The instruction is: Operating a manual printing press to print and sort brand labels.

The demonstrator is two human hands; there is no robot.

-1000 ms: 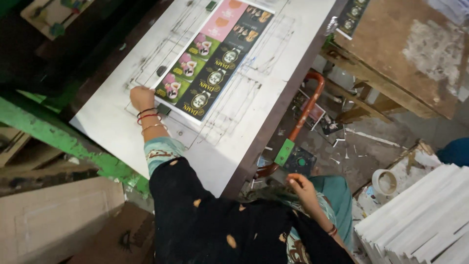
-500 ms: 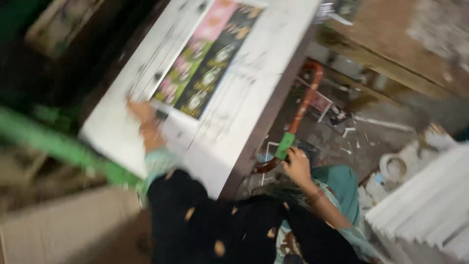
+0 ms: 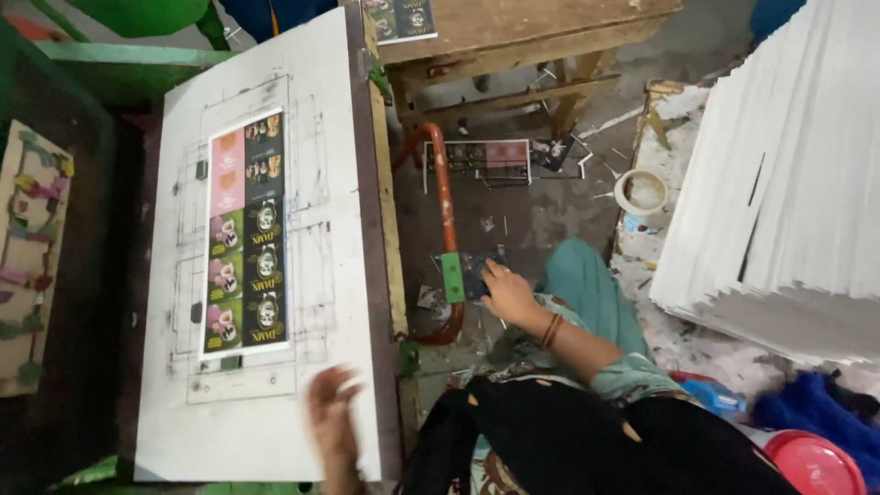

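Note:
A printed sheet (image 3: 246, 234) with pink, green and black panels lies flat on a white board (image 3: 266, 385) marked with pencil lines. My left hand (image 3: 332, 412) hovers blurred over the board's near edge, fingers apart, holding nothing, just right of the sheet's lower end. My right hand (image 3: 507, 291) reaches down beside the board and rests on a dark printed card (image 3: 477, 273) next to the green tag on an orange curved pipe (image 3: 445, 206). Whether the fingers grip the card is unclear.
A tall stack of white sheets (image 3: 788, 183) stands at the right. A wooden bench (image 3: 522, 27) is at the top, with more printed sheets (image 3: 481, 158) on the floor below it. A tape roll (image 3: 643, 191) and a red bowl (image 3: 816, 463) lie near the stack.
The view has swung so the board now runs upright on the left. My left hand has come off the sheet's corner toward the board's near edge. My right hand stays by the green tag.

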